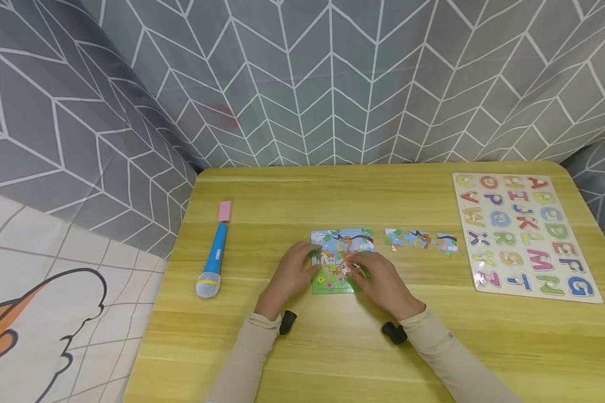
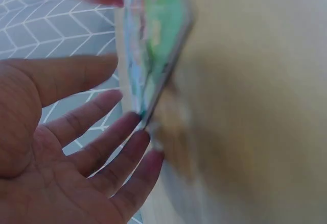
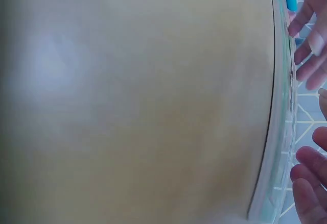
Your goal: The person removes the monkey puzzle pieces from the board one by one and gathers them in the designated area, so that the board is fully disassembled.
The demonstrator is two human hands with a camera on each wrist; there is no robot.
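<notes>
A small jigsaw puzzle [image 1: 331, 284] with a tree, house and flowers lies flat on the table. My left hand [image 1: 294, 270] is at its left edge, thumb and fingers spread apart with fingertips right at the border. In the left wrist view the fingers of the left hand [image 2: 97, 147] are extended and the palm holds nothing. Over the puzzle's right half, my right hand [image 1: 380, 280] rests its fingertips on the picture, hiding part of it. The right wrist view shows loosely bent fingers of the right hand [image 3: 309, 183] beside the puzzle's edge [image 3: 278, 132].
Right of the puzzle lie loose puzzle pieces [image 1: 420, 239] in a row. Farther right is a white alphabet board [image 1: 514, 235] with knobbed letters. A blue toy microphone [image 1: 215, 254] and a pink block [image 1: 224, 211] lie at the left. A grey patterned curtain [image 1: 333, 84] hangs behind the table.
</notes>
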